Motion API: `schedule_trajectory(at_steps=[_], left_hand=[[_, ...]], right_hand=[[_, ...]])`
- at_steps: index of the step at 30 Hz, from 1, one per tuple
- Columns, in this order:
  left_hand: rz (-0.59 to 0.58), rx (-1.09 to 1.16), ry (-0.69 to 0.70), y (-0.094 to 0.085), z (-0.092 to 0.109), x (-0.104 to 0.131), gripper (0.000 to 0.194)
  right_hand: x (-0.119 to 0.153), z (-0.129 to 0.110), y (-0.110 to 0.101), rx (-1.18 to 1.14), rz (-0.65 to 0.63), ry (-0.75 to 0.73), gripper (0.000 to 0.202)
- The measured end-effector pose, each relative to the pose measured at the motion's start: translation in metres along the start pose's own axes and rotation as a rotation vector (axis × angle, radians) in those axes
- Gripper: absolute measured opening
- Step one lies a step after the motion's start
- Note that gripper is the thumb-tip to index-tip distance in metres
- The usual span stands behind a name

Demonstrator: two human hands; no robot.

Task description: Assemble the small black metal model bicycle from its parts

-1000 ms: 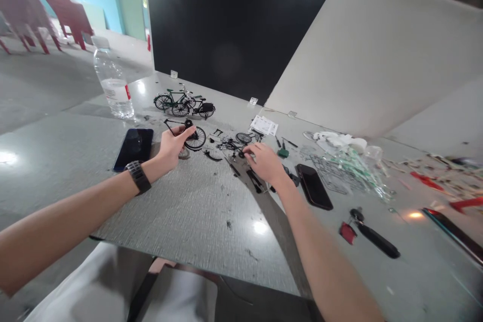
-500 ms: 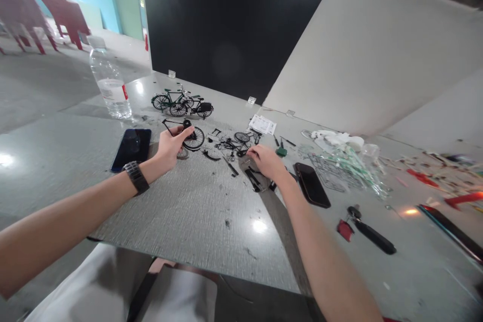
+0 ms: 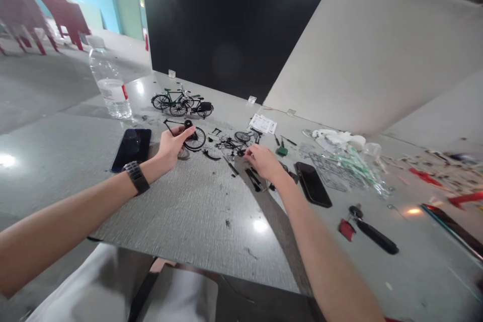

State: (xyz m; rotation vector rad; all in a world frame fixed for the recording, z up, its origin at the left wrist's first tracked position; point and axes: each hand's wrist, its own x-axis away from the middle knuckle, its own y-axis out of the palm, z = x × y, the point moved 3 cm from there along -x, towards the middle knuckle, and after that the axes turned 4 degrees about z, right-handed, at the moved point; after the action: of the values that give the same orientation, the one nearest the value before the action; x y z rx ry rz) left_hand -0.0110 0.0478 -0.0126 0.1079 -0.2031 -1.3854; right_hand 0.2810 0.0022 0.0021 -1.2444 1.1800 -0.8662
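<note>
Much open worktop (image 3: 188,216) between near edge and hands. Left hand (image 3: 173,146): fingers clamped on black model bicycle frame (image 3: 188,124) with thin spoked wheel, left of loose parts (image 3: 232,146). Right hand (image 3: 264,163) beside those; cannot tell if fingers grip anything.

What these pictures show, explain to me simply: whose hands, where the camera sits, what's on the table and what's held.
There is no machine here, just a person's two bare hands. One camera, worn on the head, looks forward and down past the arms. The left hand holds a partly built model bicycle with a wheel on it. The right hand has its fingertips at some loose dark parts; whether it grips one is too small to tell. On the table also stand two model bicycles and a water bottle, with phones and papers lying around.
</note>
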Motion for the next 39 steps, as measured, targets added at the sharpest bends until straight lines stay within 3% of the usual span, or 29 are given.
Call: schedule_trajectory(at_steps=[5,11,18,24,28,39], left_hand=[[-0.072,0.084,-0.065,0.004,0.001,0.002,0.034],[-0.123,0.074,-0.057,0.009,0.002,0.003,0.033],[-0.232,0.179,-0.098,0.014,0.0,0.006,0.032],[-0.388,0.24,-0.119,0.023,-0.001,0.016,0.032],[-0.405,0.255,-0.13,0.028,-0.002,0.023,0.03],[-0.454,0.231,-0.085,0.032,-0.009,0.026,0.031]], right_hand=[[0.002,0.003,0.004,-0.056,-0.002,0.065,0.028],[0.002,-0.015,-0.004,-0.154,0.038,0.048,0.047],[0.006,-0.065,-0.008,-0.708,0.197,0.069,0.031],[0.013,-0.112,0.018,-1.305,0.219,0.157,0.034],[0.015,-0.122,0.026,-1.32,0.313,0.263,0.029],[0.019,-0.139,0.024,-1.389,0.434,0.361,0.021]])
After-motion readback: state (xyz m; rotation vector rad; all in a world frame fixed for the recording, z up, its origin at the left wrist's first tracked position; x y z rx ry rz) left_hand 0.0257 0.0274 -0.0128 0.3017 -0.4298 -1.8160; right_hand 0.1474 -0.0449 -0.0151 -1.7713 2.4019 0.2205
